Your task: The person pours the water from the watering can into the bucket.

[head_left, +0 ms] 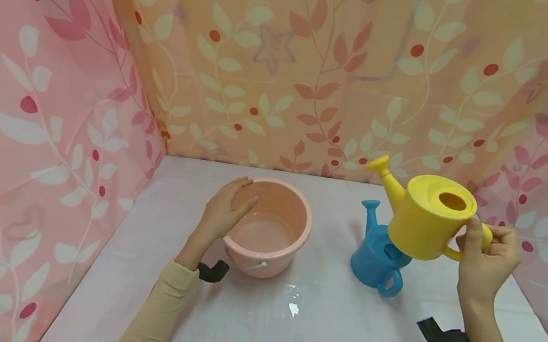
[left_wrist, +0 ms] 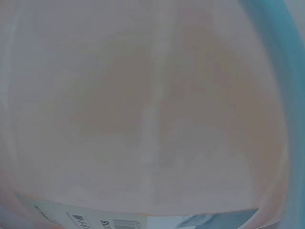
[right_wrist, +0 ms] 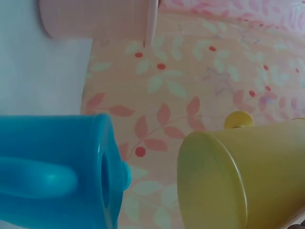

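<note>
A: Where's the yellow can (head_left: pixel 422 224) rn?
B: Held up off the table, right side, nr the blue can (head_left: pixel 369 258). Right wrist view shows a gap b/w them.
A: Grip?
B: R hand (head_left: pixel 489 266) is clamped on its handle (head_left: pixel 453 254), fingers curled round. Prob. b/c that's the easy carry pt & keeps fingers off the top. Spout (head_left: pixel 392 191) points leftish, away from the hand.
A: And L hand?
B: L hand (head_left: pixel 224 210) isn't gripping: fingers fairly straight, thumb apart, over the left rim of the pink bucket (head_left: pixel 280 262). Steadying it, I'd guess; can't tell how hard it presses.
A: Blue one?
B: No hand on it. Upright, right of the bucket, blue handle (head_left: pixel 398 284) on the near side, so easy to grab imo.
A: Rest?
B: White table (head_left: pixel 336 336) w/ shiny spots (head_left: pixel 293 309); wet or glare, can't tell. Leafy cloth (head_left: pixel 311 107) behind & at both sides, prob. screening the bg.
</note>
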`<state>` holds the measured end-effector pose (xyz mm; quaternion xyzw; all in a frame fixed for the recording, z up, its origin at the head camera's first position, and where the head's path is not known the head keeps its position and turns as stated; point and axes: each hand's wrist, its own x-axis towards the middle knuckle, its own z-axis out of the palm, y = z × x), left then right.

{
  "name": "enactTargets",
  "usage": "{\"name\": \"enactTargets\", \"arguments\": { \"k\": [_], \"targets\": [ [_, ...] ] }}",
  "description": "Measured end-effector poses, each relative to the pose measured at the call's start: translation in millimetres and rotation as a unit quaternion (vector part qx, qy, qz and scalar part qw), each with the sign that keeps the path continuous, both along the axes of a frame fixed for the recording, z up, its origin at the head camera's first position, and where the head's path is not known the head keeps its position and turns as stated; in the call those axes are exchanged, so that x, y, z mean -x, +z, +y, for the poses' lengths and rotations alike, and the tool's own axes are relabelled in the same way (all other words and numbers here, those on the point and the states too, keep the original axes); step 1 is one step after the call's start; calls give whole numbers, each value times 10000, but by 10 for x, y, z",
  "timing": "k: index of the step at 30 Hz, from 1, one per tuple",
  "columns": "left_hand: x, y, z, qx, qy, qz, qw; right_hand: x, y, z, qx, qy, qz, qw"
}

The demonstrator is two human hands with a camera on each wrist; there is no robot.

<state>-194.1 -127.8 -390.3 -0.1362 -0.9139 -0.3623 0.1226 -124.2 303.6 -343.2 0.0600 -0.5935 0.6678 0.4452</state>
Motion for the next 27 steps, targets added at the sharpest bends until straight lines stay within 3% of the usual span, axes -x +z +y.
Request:
{"name": "enactTargets", "arguments": {
  "k": [6, 14, 21, 27],
  "targets": [
    [-6, -8, -8, -32, 9, -31, 10000, 100, -89, 95, 217, -192, 195, 9994],
    [-24, -9, -6, -48, -18, 32, 10000, 194, -222, 201, 102, -905, 68, 9958],
    [-41, 13, 1, -110, -52, -28, 9999, 236, -289, 284, 747, -622, 266, 9949],
    [-32, 7, -3, -65, -30, -10, 10000, 303, -348, 368, 525, -984, -341, 9932]
  ]
}}
